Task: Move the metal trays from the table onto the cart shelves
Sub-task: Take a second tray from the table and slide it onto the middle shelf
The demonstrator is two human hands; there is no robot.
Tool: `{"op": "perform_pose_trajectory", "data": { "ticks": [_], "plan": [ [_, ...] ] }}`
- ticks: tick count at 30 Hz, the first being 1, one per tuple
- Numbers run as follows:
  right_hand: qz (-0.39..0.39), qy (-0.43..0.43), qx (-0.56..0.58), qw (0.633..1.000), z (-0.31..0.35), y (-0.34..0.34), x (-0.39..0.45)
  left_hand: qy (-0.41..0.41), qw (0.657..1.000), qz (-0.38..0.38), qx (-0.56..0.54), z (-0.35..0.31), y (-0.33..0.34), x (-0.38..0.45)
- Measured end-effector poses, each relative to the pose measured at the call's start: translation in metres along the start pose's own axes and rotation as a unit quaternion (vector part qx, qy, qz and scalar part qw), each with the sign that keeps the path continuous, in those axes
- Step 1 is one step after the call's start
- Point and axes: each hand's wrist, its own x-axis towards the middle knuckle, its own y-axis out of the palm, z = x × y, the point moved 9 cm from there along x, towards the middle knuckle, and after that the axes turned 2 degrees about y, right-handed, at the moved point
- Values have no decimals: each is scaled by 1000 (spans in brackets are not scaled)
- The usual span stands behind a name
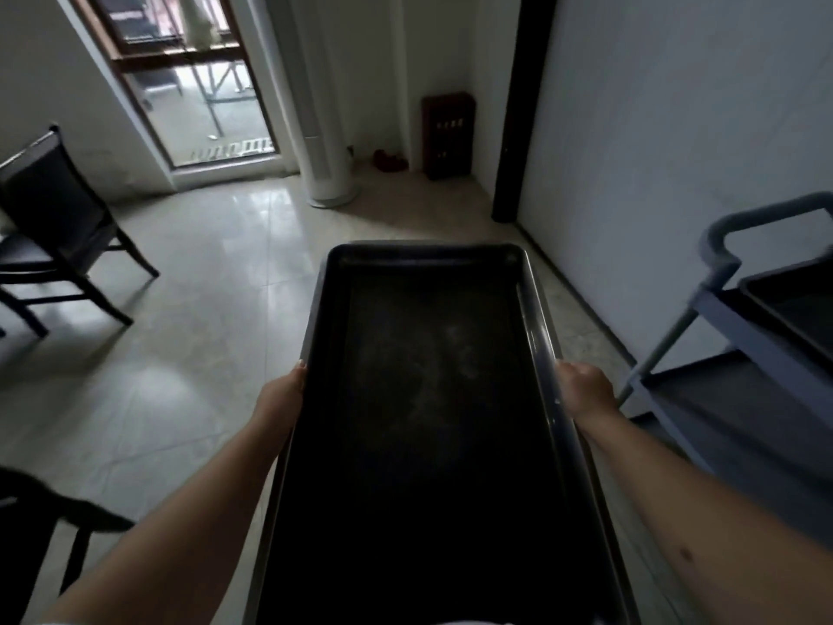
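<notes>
Dark tray [432, 399] held lengthwise in mid-air over the floor [216, 272], long axis pointing away. Left hand [281, 394] grasps its left rim, right hand [586, 390] grasps the right rim, fingers curled under. Cart [739, 336] at right, near the tray, second tray [798, 309] on its top shelf. Chair [54, 218] far left.

2 metal trays: 1 held tray [432, 399], 1 cart tray [793, 309]. 1 cart [721, 245], 2 hands, 1 chair [49, 227].

Dim tiled floor [203, 309], dark chair [54, 218], glass door [203, 92].
</notes>
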Motion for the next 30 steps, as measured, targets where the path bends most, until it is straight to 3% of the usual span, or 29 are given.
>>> {"op": "perform_pose_trajectory", "data": {
  "ticks": [6, 10, 15, 19, 25, 30],
  "plan": [
    [-20, 48, -18, 998, -1, -11, 44, 48, 993, 80, 79, -58, 55, 71],
    [-130, 118, 0, 985, -35, -46, 35, 73, 981, 156, 87, -109, 122, 111],
    [-275, 230, 137, 923, -111, -67, -59, 131, 921, 320, 182, -158, 227, 111],
    [-359, 320, 154, 863, -156, -64, -154, 196, 851, 415, 256, -164, 296, 73],
    [-401, 398, 146, 812, -193, -51, -257, 279, 753, 490, 339, -149, 356, -1],
    [-423, 410, 166, 791, -221, -75, -285, 301, 723, 514, 350, -140, 387, -52]
  ]
}}
